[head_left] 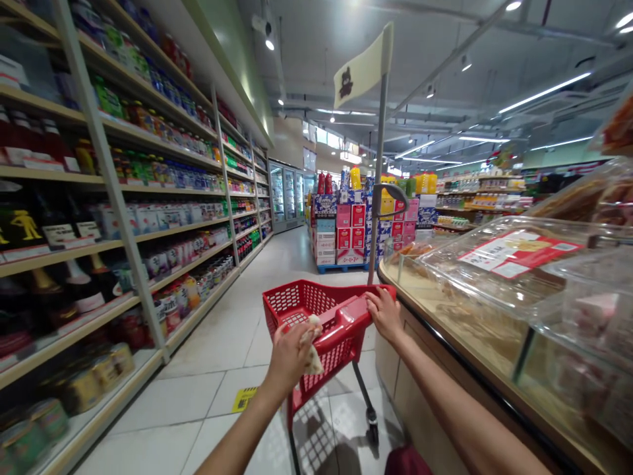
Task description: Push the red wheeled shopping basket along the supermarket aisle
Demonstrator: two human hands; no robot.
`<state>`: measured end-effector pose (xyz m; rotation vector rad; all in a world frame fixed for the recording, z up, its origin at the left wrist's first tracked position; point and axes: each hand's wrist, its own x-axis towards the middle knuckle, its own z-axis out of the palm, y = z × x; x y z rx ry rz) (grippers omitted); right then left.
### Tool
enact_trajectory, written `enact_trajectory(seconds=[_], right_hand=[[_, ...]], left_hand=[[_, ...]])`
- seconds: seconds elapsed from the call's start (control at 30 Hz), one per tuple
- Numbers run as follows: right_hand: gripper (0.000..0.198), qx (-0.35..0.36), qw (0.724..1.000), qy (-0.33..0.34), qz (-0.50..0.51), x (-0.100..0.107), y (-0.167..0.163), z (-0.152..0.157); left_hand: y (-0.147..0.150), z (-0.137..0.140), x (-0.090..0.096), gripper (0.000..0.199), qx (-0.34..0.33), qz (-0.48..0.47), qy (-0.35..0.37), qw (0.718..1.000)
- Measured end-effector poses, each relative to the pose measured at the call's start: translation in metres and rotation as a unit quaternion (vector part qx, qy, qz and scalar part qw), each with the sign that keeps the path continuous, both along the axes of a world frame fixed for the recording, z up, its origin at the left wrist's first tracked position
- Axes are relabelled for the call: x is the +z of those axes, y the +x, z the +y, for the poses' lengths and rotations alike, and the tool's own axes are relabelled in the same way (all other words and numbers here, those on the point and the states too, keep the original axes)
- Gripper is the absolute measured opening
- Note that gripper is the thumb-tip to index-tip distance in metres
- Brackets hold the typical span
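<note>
A small red plastic shopping cart [341,351] stands in front of me, its perforated basket tilted a little in view. My left hand [287,355] is closed around a pale, spotted cloth [313,361] at the left end of the cart's red handle [332,336]. Part of the cloth hangs below the fingers. At the handle's right end, my right hand [386,316] curls its fingers over the red rim. A grey pole [380,145] rises behind the basket, with a cream flag [363,71] bearing a dark bear figure.
Shelves [163,234] of bottles and cans line the left side. Close on the right is a counter [435,330] with clear plastic food packs [519,254]. Stacked boxes [351,231] stand ahead beside the tiled aisle [284,254]. Glass-door fridges [287,191] are farther back.
</note>
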<state>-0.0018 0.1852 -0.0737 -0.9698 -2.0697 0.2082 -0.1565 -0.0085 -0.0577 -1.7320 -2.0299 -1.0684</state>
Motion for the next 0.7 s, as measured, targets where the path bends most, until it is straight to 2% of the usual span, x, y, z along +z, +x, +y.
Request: enact_trajectory(seconds=[0.07, 0.17, 0.23, 0.3, 0.37, 0.43, 0.5, 0.53, 0.6, 0.7], right_hand=[[0.035, 0.041, 0.999, 0.004, -0.002, 0.000, -0.009, -0.011], [0.032, 0.117, 0.993, 0.031, -0.010, 0.000, -0.016, -0.022], [0.029, 0.120, 0.992, 0.032, -0.015, 0.000, -0.012, -0.018], [0.029, 0.102, 0.994, 0.011, -0.028, 0.002, -0.001, -0.007], [0.030, 0.069, 0.997, -0.021, -0.038, 0.004, 0.011, 0.002], [0.032, 0.042, 0.997, -0.046, -0.039, 0.003, 0.019, 0.004], [0.032, 0.045, 0.997, -0.045, -0.038, 0.000, 0.023, -0.001], [0.031, 0.054, 0.997, -0.038, -0.038, -0.002, 0.023, -0.004], [0.030, 0.072, 0.996, -0.022, -0.040, -0.006, 0.024, -0.009], [0.032, 0.070, 0.997, -0.017, -0.038, -0.009, 0.030, -0.006]], left_hand=[[0.010, 0.003, -0.007, 0.025, -0.015, 0.013, 0.049, 0.999], [0.039, 0.015, -0.016, 0.025, -0.068, 0.084, 0.135, 0.985], [0.053, 0.021, -0.021, 0.026, -0.111, 0.136, 0.169, 0.970], [0.052, 0.024, -0.028, 0.028, -0.150, 0.163, 0.173, 0.960], [0.035, 0.025, -0.039, 0.028, -0.138, 0.133, 0.157, 0.969], [0.011, 0.028, -0.053, 0.027, -0.061, 0.059, 0.136, 0.987], [-0.005, 0.037, -0.064, 0.028, 0.025, -0.009, 0.124, 0.992], [-0.007, 0.044, -0.067, 0.029, 0.045, -0.026, 0.121, 0.991], [0.002, 0.059, -0.067, 0.029, 0.018, -0.026, 0.119, 0.992], [0.020, 0.072, -0.066, 0.029, -0.085, 0.015, 0.116, 0.990]])
